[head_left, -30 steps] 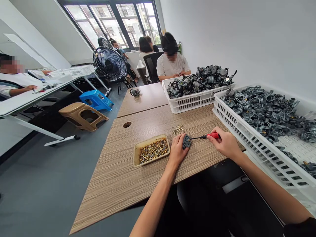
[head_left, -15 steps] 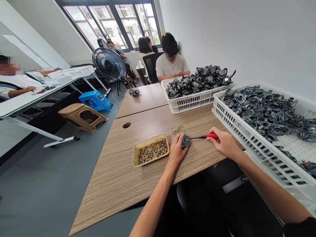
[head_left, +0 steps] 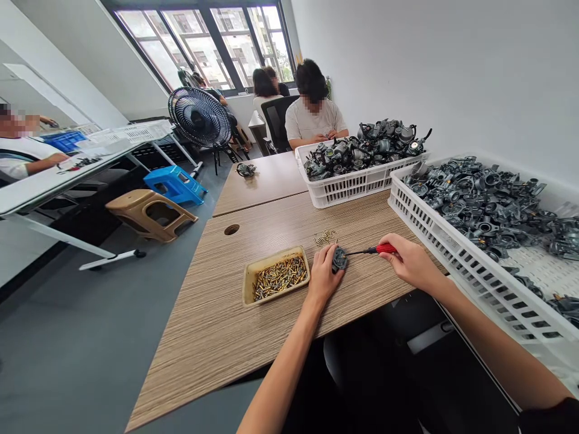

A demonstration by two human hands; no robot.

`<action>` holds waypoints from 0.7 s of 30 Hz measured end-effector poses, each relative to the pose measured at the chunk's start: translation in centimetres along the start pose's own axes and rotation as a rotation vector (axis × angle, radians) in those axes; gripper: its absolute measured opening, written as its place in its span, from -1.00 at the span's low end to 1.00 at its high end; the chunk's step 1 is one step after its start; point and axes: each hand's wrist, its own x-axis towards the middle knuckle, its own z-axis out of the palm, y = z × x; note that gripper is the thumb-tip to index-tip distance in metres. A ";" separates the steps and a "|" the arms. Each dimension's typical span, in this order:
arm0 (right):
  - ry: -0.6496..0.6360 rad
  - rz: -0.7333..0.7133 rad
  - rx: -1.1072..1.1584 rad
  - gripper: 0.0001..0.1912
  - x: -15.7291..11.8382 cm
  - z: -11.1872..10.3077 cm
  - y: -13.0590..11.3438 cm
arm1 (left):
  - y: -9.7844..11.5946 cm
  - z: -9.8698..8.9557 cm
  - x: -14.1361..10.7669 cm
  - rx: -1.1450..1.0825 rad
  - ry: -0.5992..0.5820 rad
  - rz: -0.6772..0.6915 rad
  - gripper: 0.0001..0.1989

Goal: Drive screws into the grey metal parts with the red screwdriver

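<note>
My left hand (head_left: 324, 272) is closed around a small grey metal carburetor body (head_left: 339, 260), holding it against the wooden table (head_left: 217, 325). In my right hand (head_left: 412, 260) is a screwdriver (head_left: 384, 248) with a red handle. Its dark shaft points left, and the tip meets the right side of the carburetor body; the exact contact spot is too small to make out. Just beyond my left hand lies a loose pile of small brass parts (head_left: 324, 237). To its left stands a shallow beige tray (head_left: 249, 295) holding many more brass pieces.
A white crate (head_left: 316, 196) heaped with assembled carburetors stands at the table's far side. Along the right is a larger white crate (head_left: 425, 226) of grey metal bodies. One carburetor (head_left: 246, 170) lies far left. A person (head_left: 314, 114) sits opposite; a fan (head_left: 199, 117) stands behind.
My hands, the screwdriver and the carburetor body stay almost in place. At the left table, a person's arm has lifted and a blue basket now shows there.
</note>
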 end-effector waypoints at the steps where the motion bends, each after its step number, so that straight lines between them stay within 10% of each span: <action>1: 0.000 0.018 -0.025 -0.90 0.0 0.0 -0.1 | 0.0 0.0 0.0 -0.001 0.000 0.001 -0.26; 21: 0.076 0.268 -0.242 -0.58 -0.1 0.8 -0.2 | 0.0 0.0 0.0 -0.007 0.011 -0.006 -0.26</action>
